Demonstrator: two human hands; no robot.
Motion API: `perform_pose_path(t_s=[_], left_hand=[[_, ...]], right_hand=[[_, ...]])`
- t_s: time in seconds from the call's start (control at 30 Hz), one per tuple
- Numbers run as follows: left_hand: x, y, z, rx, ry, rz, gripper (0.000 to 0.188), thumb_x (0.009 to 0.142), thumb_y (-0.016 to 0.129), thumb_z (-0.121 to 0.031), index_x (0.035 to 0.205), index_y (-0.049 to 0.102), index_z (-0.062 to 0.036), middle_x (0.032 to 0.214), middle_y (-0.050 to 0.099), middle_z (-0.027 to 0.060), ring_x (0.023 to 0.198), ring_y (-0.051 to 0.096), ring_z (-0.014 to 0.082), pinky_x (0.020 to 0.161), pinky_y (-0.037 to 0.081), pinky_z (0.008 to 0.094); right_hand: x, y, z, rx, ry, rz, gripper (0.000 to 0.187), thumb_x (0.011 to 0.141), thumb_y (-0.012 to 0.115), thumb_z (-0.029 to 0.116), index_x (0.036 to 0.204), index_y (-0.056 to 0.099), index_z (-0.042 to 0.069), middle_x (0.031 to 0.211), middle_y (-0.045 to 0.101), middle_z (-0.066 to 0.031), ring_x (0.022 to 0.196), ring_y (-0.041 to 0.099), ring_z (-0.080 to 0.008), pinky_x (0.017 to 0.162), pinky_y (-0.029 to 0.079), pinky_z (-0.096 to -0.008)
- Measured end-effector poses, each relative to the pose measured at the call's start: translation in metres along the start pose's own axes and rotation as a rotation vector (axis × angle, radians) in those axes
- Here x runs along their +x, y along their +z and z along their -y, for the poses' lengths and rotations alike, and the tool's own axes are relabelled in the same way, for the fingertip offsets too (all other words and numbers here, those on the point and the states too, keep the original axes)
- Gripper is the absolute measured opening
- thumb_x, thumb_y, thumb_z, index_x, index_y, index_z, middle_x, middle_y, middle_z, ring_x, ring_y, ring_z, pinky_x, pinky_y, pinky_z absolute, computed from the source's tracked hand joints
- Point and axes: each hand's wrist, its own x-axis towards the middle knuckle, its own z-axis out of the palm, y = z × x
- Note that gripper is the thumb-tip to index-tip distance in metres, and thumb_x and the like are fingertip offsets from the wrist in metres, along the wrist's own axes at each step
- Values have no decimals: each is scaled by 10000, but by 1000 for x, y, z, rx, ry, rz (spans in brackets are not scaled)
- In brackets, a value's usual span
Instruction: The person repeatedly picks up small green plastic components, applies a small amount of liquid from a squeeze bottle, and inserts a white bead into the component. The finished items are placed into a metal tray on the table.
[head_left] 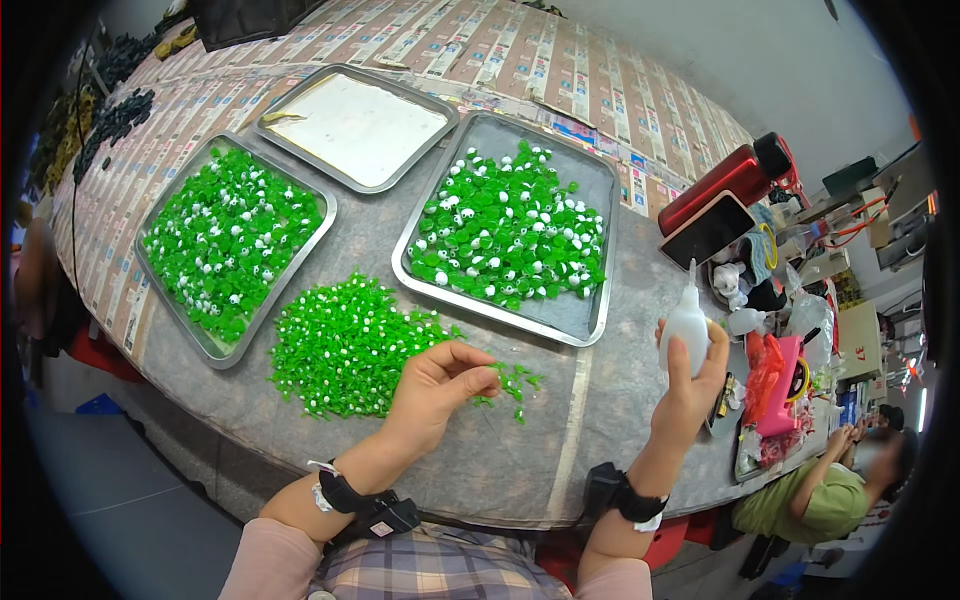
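My right hand [688, 385] is wrapped round a white squeeze bottle [685, 328], held upright with its thin nozzle pointing up. The fingers and thumb of my left hand [430, 395] are pinched together at the right edge of a heap of small green pieces with white dots [345, 345]. Whatever sits in that pinch is too small to make out. Several loose green pieces [520, 383] lie just past the fingertips. Beyond the heap, a metal tray [598, 325] holds green pieces with white, dotted balls. A second such tray [322, 222] stands at the left.
A white-lined tray [360, 130] stands farther back. At the right are a phone [710, 228], a red flask [715, 187] and a pink container [782, 385] among plastic bags. A person in a green shirt [815, 500] sits beyond the table's right edge.
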Motion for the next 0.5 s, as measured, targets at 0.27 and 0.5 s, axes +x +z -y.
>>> perform_pose_path(t_s=[0.27, 0.5], left_hand=[[2, 2, 0, -46, 3, -18, 92, 759, 563, -50, 841, 550, -11, 726, 577, 54, 659, 556, 108, 617, 467, 231], [1, 0, 1, -50, -7, -12, 95, 762, 561, -57, 844, 547, -10, 739, 574, 54, 662, 554, 108, 624, 475, 240]], right_hand=[[13, -44, -85, -368, 39, 47, 339, 723, 565, 43, 1030, 435, -17, 936, 547, -81, 828, 522, -135, 731, 398, -233], [14, 15, 6, -589, -397, 146, 257, 680, 597, 14, 930, 538, 28, 779, 553, -81, 690, 536, -184, 595, 421, -267]])
